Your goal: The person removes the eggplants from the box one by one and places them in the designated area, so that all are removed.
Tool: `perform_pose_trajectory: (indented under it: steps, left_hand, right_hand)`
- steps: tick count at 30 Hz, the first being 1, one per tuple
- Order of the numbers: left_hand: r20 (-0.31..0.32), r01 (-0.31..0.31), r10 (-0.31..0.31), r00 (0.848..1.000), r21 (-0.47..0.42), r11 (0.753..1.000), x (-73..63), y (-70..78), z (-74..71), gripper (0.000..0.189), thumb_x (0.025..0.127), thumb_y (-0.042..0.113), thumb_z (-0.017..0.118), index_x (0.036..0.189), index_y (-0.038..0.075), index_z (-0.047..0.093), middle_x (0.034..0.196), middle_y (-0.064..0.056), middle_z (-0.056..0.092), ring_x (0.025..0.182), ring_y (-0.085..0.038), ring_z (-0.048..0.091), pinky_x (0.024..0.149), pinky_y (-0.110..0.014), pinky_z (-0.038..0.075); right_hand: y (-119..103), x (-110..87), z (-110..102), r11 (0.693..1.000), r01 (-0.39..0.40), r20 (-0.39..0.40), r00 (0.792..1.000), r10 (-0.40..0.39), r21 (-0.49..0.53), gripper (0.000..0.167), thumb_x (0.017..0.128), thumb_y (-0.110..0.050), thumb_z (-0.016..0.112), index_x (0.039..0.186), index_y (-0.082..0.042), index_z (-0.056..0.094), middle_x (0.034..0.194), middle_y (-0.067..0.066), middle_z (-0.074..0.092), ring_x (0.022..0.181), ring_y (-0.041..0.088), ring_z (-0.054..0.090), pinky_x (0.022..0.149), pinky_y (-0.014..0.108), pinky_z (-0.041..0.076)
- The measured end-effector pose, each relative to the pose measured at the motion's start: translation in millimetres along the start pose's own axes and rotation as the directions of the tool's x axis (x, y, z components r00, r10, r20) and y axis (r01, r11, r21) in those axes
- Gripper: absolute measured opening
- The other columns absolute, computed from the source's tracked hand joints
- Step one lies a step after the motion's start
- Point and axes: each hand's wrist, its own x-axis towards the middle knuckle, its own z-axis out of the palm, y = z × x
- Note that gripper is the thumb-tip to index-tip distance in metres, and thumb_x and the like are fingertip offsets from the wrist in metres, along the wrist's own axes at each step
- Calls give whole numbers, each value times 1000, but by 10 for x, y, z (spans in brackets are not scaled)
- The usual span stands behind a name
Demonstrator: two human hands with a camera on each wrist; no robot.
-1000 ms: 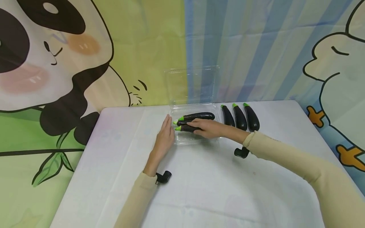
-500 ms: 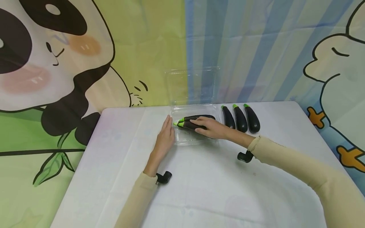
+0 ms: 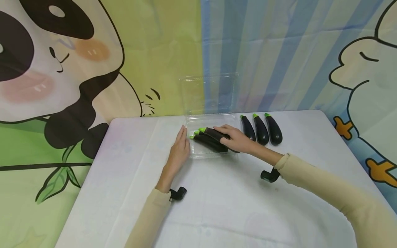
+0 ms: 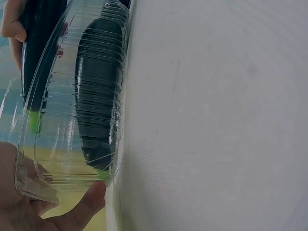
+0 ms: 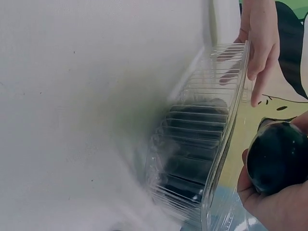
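Observation:
My right hand (image 3: 235,139) grips a dark purple eggplant (image 3: 214,133) with a bright green stem end. In the right wrist view its rounded end (image 5: 276,156) sits between my fingers and thumb, above the rim of a clear plastic clamshell box (image 3: 200,154). Beneath it, other eggplants (image 3: 208,140) lie slanted in the box, partly covered by the held one and my hand. Through the ribbed wall in the left wrist view, one eggplant (image 4: 98,91) shows along the near side. My left hand (image 3: 179,150) rests against the box's left end with its fingers straight.
The box's clear lid (image 3: 211,93) stands raised at the back, before the printed backdrop (image 3: 173,51). Right of the box, three eggplants (image 3: 261,129) lie in a row, stems away from me. A white cloth covers the table (image 3: 211,206).
My right hand first held the front eggplant, brought it back over the others and now grips it higher and further back. The eggplants beneath have turned slantwise. My left hand stays put.

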Motion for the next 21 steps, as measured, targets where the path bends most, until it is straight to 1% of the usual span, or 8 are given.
perform_pose_trajectory:
  steps: [3,5,8,10,12,13,16,21]
  left_hand:
    - [1,1,-1,1000,1,1000,-4,1,-1,52,104,18,32,155,9,21,165,-2,14,148,-24,22,119,-45,27]
    - [1,1,-1,1000,0,1000,-2,-1,1,52,105,18,32,155,8,21,165,-1,14,149,-23,22,120,-44,26]
    - [1,-3,3,1000,2,1000,-1,-6,1,52,104,18,32,155,8,21,165,-2,14,149,-23,22,119,-44,27]
    - [-5,-9,9,1000,8,1000,-2,-10,0,52,104,18,32,154,7,22,165,-3,15,148,-24,23,119,-45,28]
    - [-8,-9,9,1000,2,1000,-4,-7,-3,52,104,18,33,154,7,22,164,-3,16,148,-24,23,119,-45,28]
    - [-8,-9,9,1000,1,1000,-5,-4,-4,52,104,18,33,154,7,22,165,-3,15,148,-24,24,119,-45,28]
    - [-4,-4,4,1000,-6,1000,-9,4,-6,52,104,18,32,154,7,22,165,0,14,148,-24,23,119,-45,27]
    - [-3,1,-1,1000,-6,1000,-9,14,-11,52,104,18,32,155,8,22,165,1,14,148,-24,24,118,-46,29]
  right_hand:
    - [8,-30,-9,1000,-17,-20,1000,17,0,54,94,-16,48,147,-10,42,140,16,51,93,25,53,73,36,39]
    - [12,-48,-14,1000,-23,-36,999,22,-3,52,95,-18,51,146,-9,45,139,16,52,96,26,56,75,37,43]
    - [2,-80,-18,1000,-30,-58,998,30,6,50,95,-18,56,143,-8,48,139,15,54,108,31,59,84,43,48]
    - [-8,-105,-20,999,-37,-74,997,38,15,49,95,-18,58,142,-7,50,139,15,55,114,32,58,88,45,48]
    - [-16,-134,-28,997,-67,-90,993,70,42,49,94,-18,58,142,-10,51,139,14,55,113,30,57,85,43,48]
    - [-16,-151,-35,995,-82,-100,991,87,54,49,94,-18,57,142,-11,51,139,13,55,110,29,58,83,41,47]
    - [-6,-208,-69,989,-122,-124,983,131,79,49,94,-18,54,143,-14,50,139,11,55,105,26,56,77,36,43]
    - [7,-322,-134,978,-177,-120,975,189,108,50,93,-20,50,143,-18,50,140,11,53,103,26,54,77,36,42]
